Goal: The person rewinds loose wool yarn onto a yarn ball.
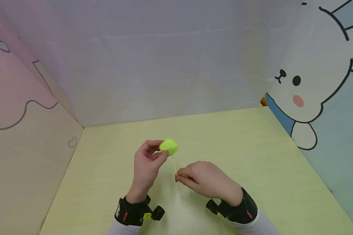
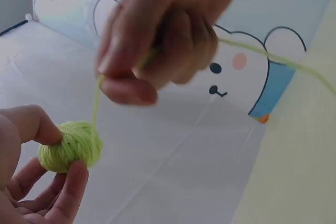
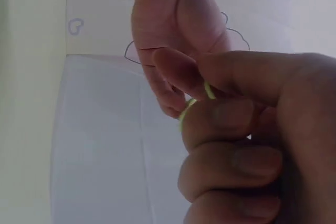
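Note:
A small ball of neon yellow-green yarn (image 1: 169, 147) is pinched between the thumb and fingers of my left hand (image 1: 147, 163), held above the table. From the ball a strand (image 1: 174, 164) runs down to my right hand (image 1: 204, 178), which grips it between thumb and curled fingers, below and right of the ball. In the left wrist view the wound ball (image 2: 71, 147) shows plainly, and more strand (image 2: 273, 56) trails out behind the right hand. The right wrist view shows the curled right fingers (image 3: 226, 156) close up, mostly covering the ball.
Beneath both hands lies a pale yellow table (image 1: 238, 143). A whitish sheet (image 1: 164, 65) stands along its back edge. Side panels with cartoon drawings, one a white bear-like figure (image 1: 309, 94), flank it. Each wrist wears a black strap (image 1: 243, 209) with a small camera.

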Demonstrator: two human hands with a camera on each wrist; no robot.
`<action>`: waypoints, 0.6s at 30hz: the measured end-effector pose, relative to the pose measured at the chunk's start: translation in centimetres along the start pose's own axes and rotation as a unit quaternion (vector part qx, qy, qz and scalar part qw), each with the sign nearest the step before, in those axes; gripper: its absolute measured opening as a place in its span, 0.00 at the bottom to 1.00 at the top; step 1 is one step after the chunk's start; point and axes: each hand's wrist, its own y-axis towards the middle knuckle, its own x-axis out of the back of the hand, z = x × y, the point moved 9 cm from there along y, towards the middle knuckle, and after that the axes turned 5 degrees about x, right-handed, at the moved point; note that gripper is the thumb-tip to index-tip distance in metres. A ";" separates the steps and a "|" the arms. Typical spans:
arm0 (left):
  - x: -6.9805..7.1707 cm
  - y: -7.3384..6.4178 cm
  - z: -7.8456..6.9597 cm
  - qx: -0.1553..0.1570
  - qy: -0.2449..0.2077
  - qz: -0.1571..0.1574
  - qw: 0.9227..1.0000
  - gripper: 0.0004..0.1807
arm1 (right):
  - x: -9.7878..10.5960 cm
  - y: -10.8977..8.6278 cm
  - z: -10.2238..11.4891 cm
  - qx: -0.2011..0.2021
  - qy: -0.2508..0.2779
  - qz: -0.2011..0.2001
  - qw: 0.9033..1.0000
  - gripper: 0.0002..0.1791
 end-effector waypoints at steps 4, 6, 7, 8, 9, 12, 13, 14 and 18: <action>-1.0 -0.3 -1.5 -0.059 0.130 -0.004 0.990 0.17 | 1.9 -0.5 0.7 0.016 -0.014 -0.060 0.998 0.06; -2.1 -0.7 -2.5 -0.088 0.168 0.017 0.982 0.17 | 2.9 -0.8 0.7 0.016 -0.016 -0.095 0.995 0.05; -2.6 -0.9 -3.0 -0.102 0.181 0.032 0.978 0.17 | 3.4 -0.9 0.6 0.016 -0.016 -0.114 0.993 0.04; -3.2 -1.1 -3.4 -0.113 0.188 0.048 0.974 0.17 | 3.9 -1.1 0.5 0.015 -0.016 -0.133 0.991 0.04; -3.7 -1.3 -3.6 -0.121 0.192 0.064 0.972 0.17 | 4.3 -1.2 0.3 0.012 -0.017 -0.153 0.988 0.04; -4.9 -1.8 -3.7 -0.134 0.191 0.119 0.965 0.17 | 5.6 -1.7 -0.3 0.000 -0.030 -0.212 0.977 0.04; -5.1 -2.0 -3.5 -0.134 0.186 0.139 0.964 0.17 | 6.0 -1.9 -0.6 -0.005 -0.035 -0.229 0.973 0.04; -5.4 -2.1 -3.3 -0.133 0.179 0.157 0.962 0.17 | 6.3 -2.0 -0.9 -0.011 -0.039 -0.242 0.969 0.04; -5.5 -2.4 -2.0 -0.122 0.127 0.211 0.962 0.18 | 6.5 -2.2 -2.2 -0.047 -0.039 -0.251 0.966 0.05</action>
